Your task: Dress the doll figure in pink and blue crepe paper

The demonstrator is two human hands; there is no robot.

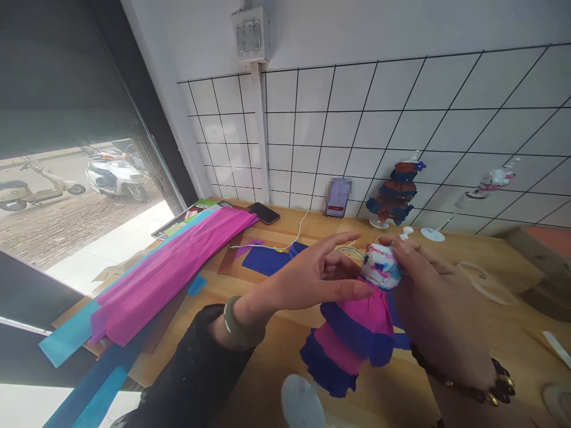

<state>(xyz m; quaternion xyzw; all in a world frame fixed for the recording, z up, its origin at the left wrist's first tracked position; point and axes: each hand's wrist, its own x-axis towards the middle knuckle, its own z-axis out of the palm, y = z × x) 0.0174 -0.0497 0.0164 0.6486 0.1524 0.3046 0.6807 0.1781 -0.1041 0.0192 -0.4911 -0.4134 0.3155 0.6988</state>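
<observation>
A small dress form point(382, 266) with a white bodice marked in pink and blue is tilted above the table. It wears a layered paper skirt point(352, 333) in pink and dark blue. My right hand point(439, 291) closes round the upper part, near its white neck knob. My left hand point(307, 273) has its fingers and thumb apart beside the waist; the thumb tip lies at the bodice's lower edge, and I cannot tell if it touches. Below the skirt shows the form's round white base point(303, 403).
Pink tissue paper point(178, 267) and blue strips point(57, 345) lie at left. Dark blue pieces point(263, 260), a cable point(300, 229) and a black phone point(264, 213) are behind my left hand. Another phone point(339, 197), a dressed form point(392, 196) and a second form point(488, 181) stand by the wall.
</observation>
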